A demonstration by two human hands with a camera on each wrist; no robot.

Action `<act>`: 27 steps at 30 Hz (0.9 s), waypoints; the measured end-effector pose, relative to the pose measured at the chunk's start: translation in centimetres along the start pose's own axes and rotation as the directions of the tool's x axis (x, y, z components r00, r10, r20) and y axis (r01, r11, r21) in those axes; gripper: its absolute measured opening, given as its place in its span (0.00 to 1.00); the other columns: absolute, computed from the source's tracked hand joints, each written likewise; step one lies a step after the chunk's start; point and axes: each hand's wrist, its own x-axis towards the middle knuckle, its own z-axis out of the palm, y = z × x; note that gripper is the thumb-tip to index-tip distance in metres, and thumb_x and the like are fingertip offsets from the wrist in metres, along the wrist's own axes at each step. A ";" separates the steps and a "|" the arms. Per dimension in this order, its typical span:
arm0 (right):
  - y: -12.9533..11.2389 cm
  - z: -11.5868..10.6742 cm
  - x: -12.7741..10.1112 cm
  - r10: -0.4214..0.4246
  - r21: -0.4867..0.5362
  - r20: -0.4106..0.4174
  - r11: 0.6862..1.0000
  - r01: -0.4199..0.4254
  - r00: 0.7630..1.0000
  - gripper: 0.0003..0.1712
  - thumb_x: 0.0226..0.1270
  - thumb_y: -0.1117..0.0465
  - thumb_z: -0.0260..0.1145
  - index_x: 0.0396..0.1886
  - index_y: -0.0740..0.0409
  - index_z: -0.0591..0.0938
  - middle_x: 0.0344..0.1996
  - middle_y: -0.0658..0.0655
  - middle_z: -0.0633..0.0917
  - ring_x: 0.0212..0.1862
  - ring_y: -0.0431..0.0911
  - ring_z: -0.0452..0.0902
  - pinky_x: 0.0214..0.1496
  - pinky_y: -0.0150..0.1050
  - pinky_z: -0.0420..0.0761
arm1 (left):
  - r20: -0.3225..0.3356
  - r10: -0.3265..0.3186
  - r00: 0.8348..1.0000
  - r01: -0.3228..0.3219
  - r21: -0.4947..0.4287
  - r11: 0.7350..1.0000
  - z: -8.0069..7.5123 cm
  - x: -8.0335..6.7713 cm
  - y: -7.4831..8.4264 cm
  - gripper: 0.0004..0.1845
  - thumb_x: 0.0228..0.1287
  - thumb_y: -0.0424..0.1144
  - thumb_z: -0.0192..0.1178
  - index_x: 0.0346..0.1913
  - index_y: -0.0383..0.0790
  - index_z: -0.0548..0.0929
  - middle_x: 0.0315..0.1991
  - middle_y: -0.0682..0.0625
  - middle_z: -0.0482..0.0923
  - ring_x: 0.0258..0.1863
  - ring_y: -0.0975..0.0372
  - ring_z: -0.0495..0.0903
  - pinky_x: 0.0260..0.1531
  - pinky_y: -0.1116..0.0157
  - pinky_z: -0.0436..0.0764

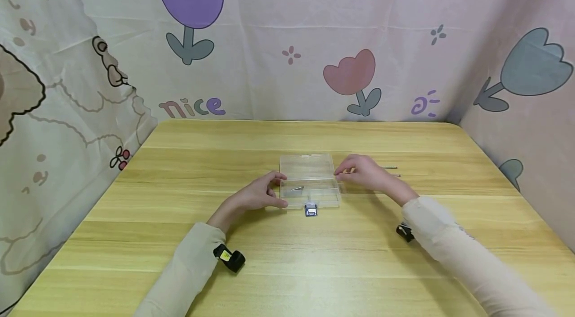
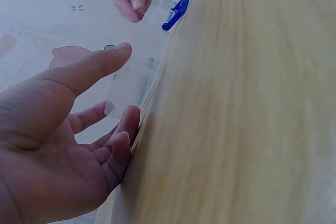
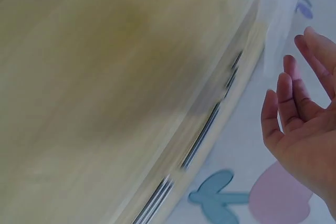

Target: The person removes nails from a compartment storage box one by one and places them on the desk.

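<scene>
A clear plastic box point(image 1: 310, 196) lies at the table's middle with its lid point(image 1: 307, 164) laid back and a blue latch point(image 1: 311, 210) at its front. One thin metal pin point(image 1: 297, 188) lies inside. My left hand point(image 1: 276, 189) rests open against the box's left end, thumb above and fingertips at the lower edge; the left wrist view shows the left hand point(image 2: 123, 85) the same way beside the box point(image 2: 149, 51). My right hand point(image 1: 341, 173) hovers at the lid's right edge, holding nothing. In the right wrist view the right hand point(image 3: 289, 93) shows straight fingers next to the box's clear wall point(image 3: 281, 19).
Two more metal pins point(image 1: 390, 167) lie on the wooden table point(image 1: 179, 237) just right of my right hand, and show blurred as pins point(image 3: 205, 135) in the right wrist view. Patterned cloth walls point(image 1: 287, 47) close in the back and both sides.
</scene>
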 end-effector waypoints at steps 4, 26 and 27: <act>-1.3 1.0 1.6 -0.044 0.010 0.028 0.999 0.043 0.999 0.06 0.62 0.65 0.69 0.37 0.63 0.88 0.37 0.55 0.84 0.41 0.50 0.78 0.42 0.44 0.77 | -0.001 0.002 1.000 -0.002 0.002 1.000 0.0 0.0 0.0 0.36 0.55 0.37 0.72 0.65 0.40 0.68 0.60 0.43 0.67 0.33 0.58 0.69 0.29 0.65 0.69; -4.9 5.7 6.9 -0.275 -0.089 0.136 0.953 0.288 0.952 0.04 0.58 0.65 0.72 0.32 0.61 0.89 0.32 0.54 0.87 0.44 0.51 0.78 0.54 0.47 0.72 | -0.001 -0.011 1.000 0.011 0.025 1.000 0.0 0.2 0.0 0.35 0.55 0.37 0.73 0.64 0.42 0.68 0.58 0.44 0.68 0.32 0.58 0.70 0.28 0.65 0.69; -5.0 5.9 7.0 -0.276 -0.095 0.137 0.952 0.290 0.951 0.04 0.58 0.65 0.71 0.32 0.61 0.89 0.32 0.54 0.86 0.44 0.50 0.78 0.54 0.47 0.72 | 0.001 -0.009 1.000 0.009 0.022 1.000 0.0 0.2 -0.1 0.35 0.55 0.37 0.72 0.64 0.41 0.68 0.58 0.44 0.68 0.32 0.59 0.70 0.28 0.65 0.69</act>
